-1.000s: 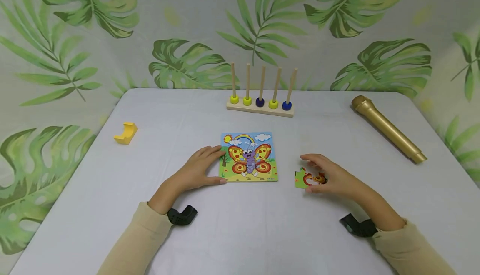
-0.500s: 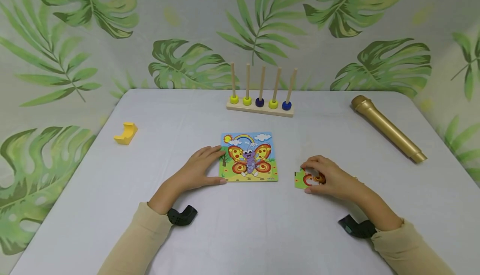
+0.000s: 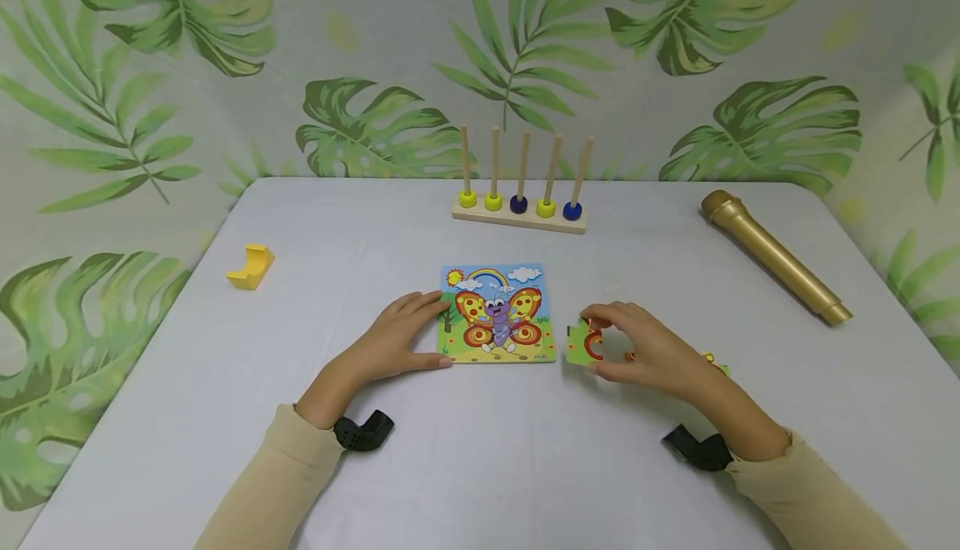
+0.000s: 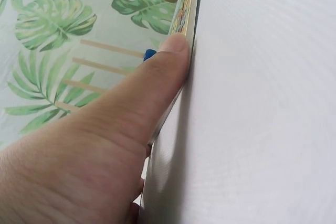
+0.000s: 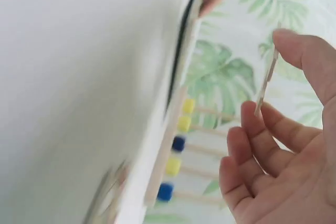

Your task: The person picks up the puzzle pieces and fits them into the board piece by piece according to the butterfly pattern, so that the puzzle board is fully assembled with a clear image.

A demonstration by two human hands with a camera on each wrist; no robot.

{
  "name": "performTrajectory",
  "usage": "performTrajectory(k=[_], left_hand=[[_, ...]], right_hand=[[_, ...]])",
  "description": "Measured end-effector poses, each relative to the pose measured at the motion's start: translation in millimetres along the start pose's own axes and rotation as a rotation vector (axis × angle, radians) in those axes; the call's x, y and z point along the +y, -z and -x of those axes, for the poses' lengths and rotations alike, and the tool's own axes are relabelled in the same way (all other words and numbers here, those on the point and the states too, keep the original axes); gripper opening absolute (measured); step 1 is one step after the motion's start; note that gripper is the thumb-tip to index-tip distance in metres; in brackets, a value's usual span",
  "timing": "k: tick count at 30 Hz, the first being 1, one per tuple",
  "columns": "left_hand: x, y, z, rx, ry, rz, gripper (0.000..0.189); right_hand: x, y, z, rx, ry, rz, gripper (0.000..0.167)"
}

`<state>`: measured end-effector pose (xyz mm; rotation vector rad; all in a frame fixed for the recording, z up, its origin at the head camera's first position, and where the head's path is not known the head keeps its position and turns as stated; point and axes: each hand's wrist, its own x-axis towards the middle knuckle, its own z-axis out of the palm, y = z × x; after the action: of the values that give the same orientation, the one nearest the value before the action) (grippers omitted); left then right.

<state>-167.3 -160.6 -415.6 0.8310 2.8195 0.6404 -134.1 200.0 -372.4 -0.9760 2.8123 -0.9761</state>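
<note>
A square butterfly picture puzzle (image 3: 498,317) lies on the white table in the head view. My left hand (image 3: 397,337) rests at its left side, fingertips touching the left edge and thumb at the lower left corner. My right hand (image 3: 648,346) pinches a green and red puzzle piece (image 3: 579,345) between thumb and fingers, just right of the puzzle. In the right wrist view that puzzle piece (image 5: 268,80) appears edge-on, lifted off the table. Under the right hand and wrist, bits of another puzzle piece (image 3: 716,363) show, mostly covered.
At the back stands a wooden peg rack (image 3: 517,218) with yellow and blue beads on several upright pegs. A gold microphone (image 3: 776,258) lies at the far right. To the left sits a small yellow block (image 3: 253,267). A leaf-patterned cloth hangs behind the table (image 3: 480,467).
My right hand has gripped the puzzle piece, lifted it and carried it left toward the puzzle. Another piece now shows by the right wrist. The left hand stays where it was.
</note>
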Motion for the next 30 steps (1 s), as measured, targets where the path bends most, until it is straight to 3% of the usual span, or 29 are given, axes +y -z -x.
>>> performTrajectory(k=[5,10,18,30], left_hand=[[0.0,-0.4,-0.4,0.01,-0.009,0.002,0.085],[0.0,-1.1,-1.1,0.009,-0.005,-0.001,0.085],[1.3,-1.0,-1.7,0.005,-0.002,-0.004,0.085],[0.2,-0.9,0.4,0.012,-0.009,-0.005,0.085]], right_hand=[[-27,-9,-22.5,0.038,0.087,-0.041,0.058],[-41,-32,-48.2,0.02,0.095,-0.071,0.059],[-41,-67,-78.5,-0.071,0.055,-0.043,0.057],[-36,-91,-98.1,-0.081,0.062,0.008,0.055]])
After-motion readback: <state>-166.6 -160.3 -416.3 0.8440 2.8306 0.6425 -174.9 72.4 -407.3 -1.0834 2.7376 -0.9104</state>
